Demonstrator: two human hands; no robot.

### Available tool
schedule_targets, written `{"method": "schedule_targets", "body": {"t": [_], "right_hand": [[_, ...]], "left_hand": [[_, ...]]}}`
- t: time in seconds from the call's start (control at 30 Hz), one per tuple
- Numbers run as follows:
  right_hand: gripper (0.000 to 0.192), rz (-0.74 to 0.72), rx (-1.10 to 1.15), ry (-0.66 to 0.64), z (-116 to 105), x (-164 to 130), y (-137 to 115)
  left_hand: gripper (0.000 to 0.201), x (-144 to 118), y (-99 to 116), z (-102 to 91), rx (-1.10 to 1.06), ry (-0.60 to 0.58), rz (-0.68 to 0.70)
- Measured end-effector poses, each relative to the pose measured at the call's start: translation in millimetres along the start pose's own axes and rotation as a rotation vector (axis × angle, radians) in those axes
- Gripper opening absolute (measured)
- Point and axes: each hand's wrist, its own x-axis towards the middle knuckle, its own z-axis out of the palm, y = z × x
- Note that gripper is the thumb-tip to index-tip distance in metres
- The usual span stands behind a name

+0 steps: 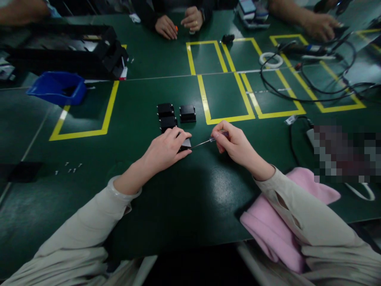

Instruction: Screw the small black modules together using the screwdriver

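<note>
My left hand [166, 149] is closed around a small black block with a grey top [186, 143], pressing it to the green table [178, 222]; the fingers cover most of it. In my right hand [230, 142] is a screwdriver [212, 139], pinched by its handle. Its thin shaft lies nearly level, and the tip meets the right side of the held block. Just beyond my left hand sit more small black blocks, two close together [166, 109] and a separate one [187, 113] to their right. Small screws [74, 171] lie scattered on the left.
A blue bin [58, 88] and a long black rack [71, 51] stand at the left. Yellow tape [230, 119] marks rectangles on the table. Black cables [297, 97] coil at the right, near a pink cloth [274, 226]. Across the table are a co-worker's hands [166, 27] and another person's hand [323, 27].
</note>
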Motion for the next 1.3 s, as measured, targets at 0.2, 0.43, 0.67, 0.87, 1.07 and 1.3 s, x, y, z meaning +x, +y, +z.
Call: {"method": "schedule_targets", "body": {"t": [0.2,0.43,0.67,0.87,1.07,1.3], "right_hand": [[0.018,0.002,0.003,0.001,0.9,-0.2,-0.5],[0.008,-0.060,0.041,0.005,2.9,-1.2,3.3],[0.015,-0.042,0.002,0.016,2.2,-0.7,4.2],[0.019,-0.025,-0.003,0.023,1.8,-0.9,2.6],[0.012,-0.035,0.017,0.021,3.2,-1.7,2.7],[0.008,-0.068,0.021,0.014,3.3,-1.6,1.5]], "left_hand": [[0.044,0.0,0.9,-0.3,0.003,0.002,0.001],[0.045,0.7,0.4,0.2,0.001,-0.006,0.003],[0.046,1.4,0.2,0.7,-0.010,-0.006,0.002],[0.045,1.1,1.1,-1.2,0.004,-0.011,0.000],[0.044,0.5,0.9,-1.0,-0.005,-0.012,0.005],[0.045,0.8,0.7,0.1,-0.005,-0.005,0.002]]}}
